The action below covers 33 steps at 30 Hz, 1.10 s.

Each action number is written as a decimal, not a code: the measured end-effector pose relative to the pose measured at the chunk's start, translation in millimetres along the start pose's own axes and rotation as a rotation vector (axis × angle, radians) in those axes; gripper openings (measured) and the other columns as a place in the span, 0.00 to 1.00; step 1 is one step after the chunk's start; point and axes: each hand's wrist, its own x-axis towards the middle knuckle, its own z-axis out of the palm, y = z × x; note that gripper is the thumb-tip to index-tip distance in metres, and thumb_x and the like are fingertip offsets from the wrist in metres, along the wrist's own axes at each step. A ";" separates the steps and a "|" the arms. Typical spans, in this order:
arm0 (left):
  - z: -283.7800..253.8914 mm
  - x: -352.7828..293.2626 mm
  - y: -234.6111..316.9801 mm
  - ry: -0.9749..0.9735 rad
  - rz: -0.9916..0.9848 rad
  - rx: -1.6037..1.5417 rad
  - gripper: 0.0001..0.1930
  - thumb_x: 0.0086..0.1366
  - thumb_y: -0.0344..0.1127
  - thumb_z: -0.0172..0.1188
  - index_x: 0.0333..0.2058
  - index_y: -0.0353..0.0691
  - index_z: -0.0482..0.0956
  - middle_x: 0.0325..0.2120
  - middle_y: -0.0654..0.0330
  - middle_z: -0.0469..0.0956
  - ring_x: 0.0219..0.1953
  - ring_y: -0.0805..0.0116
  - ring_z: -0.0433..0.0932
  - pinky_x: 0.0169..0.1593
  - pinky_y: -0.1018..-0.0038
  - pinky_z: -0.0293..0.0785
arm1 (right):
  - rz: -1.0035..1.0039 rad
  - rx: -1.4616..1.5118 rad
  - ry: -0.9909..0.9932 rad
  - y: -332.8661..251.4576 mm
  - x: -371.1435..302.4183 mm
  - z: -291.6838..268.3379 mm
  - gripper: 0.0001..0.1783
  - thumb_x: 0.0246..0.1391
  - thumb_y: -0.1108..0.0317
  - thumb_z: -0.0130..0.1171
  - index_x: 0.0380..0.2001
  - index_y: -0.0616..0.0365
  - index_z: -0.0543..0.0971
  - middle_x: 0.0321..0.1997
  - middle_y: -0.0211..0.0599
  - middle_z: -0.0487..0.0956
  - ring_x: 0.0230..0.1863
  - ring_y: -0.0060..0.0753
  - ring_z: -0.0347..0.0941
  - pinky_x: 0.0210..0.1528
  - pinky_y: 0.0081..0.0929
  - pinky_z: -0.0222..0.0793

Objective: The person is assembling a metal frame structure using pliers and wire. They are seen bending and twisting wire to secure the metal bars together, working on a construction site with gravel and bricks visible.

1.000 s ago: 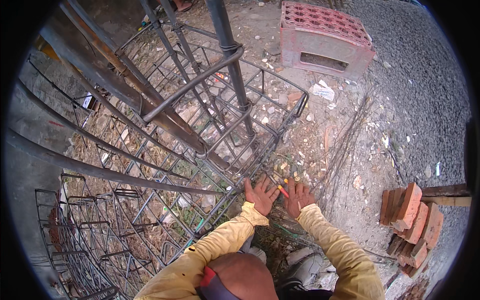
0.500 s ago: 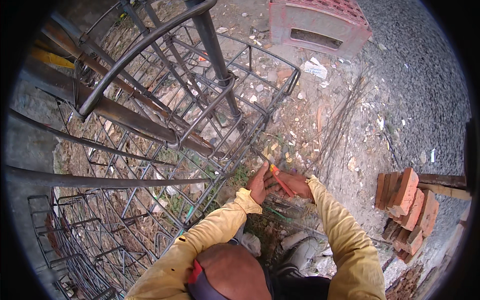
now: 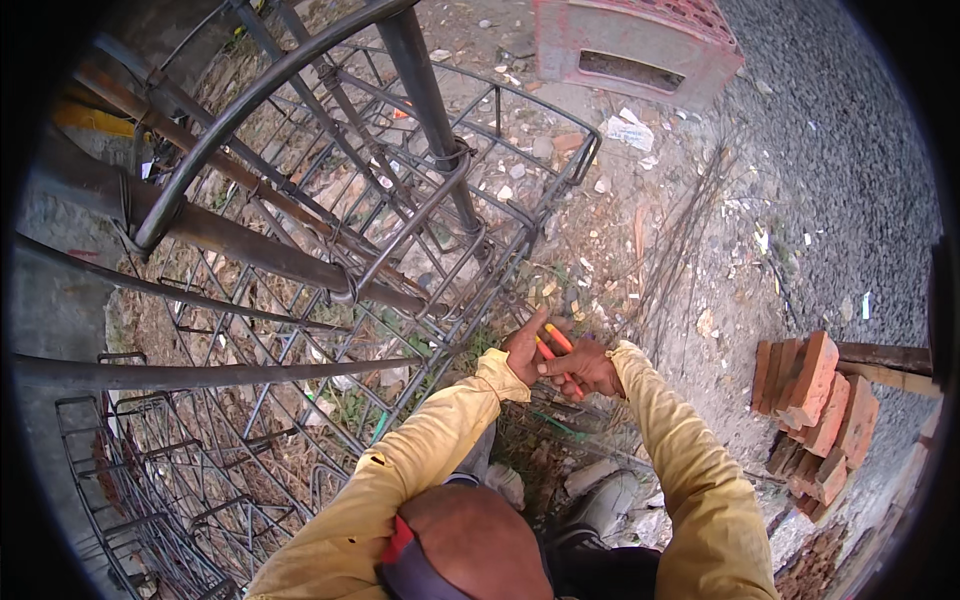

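Observation:
A pair of pliers (image 3: 557,340) with red-orange and yellow handles lies between my hands, its jaws hidden. My right hand (image 3: 592,370) wraps round it from the right. Close against the handles, my left hand (image 3: 522,350) has its fingers curled in, and whatever they hold is hidden. Both hands are low over the ground, beside the near right edge of a steel rebar cage (image 3: 440,372). Loose thin tie wires (image 3: 668,255) spread over the dirt beyond them.
Thick upright bars with a curved bar (image 3: 215,125) rise at the upper left. Long bars (image 3: 210,372) reach in from the left. A faded red crate (image 3: 630,45) stands at the far side. Broken bricks (image 3: 818,385) are stacked at the right, next to grey gravel (image 3: 850,180).
The pliers have turned in my hands: their tip pointed away toward the cage before, and now the handles show spread apart. My hands have shifted slightly.

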 end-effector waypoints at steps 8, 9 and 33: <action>-18.4 52.8 -26.8 0.302 0.330 0.247 0.28 0.71 0.62 0.41 0.35 0.41 0.77 0.25 0.59 0.75 0.25 0.66 0.71 0.33 0.69 0.68 | -0.247 -1.197 0.925 12.9 -0.7 31.7 0.31 0.59 0.53 0.52 0.60 0.59 0.64 0.50 0.58 0.74 0.48 0.61 0.77 0.51 0.53 0.71; -21.1 53.9 -26.1 0.324 0.316 0.277 0.28 0.70 0.62 0.43 0.34 0.41 0.77 0.25 0.59 0.75 0.24 0.66 0.72 0.32 0.68 0.69 | -0.185 -1.131 0.855 4.4 -2.6 30.4 0.33 0.59 0.52 0.53 0.62 0.58 0.63 0.51 0.60 0.74 0.50 0.63 0.75 0.52 0.51 0.70; 16.1 46.7 -24.8 0.012 0.192 -0.255 0.12 0.68 0.48 0.56 0.32 0.46 0.73 0.29 0.62 0.77 0.35 0.66 0.75 0.45 0.67 0.72 | -0.343 -1.428 1.041 26.0 0.9 13.5 0.30 0.61 0.58 0.51 0.64 0.54 0.61 0.46 0.47 0.73 0.46 0.54 0.76 0.45 0.53 0.71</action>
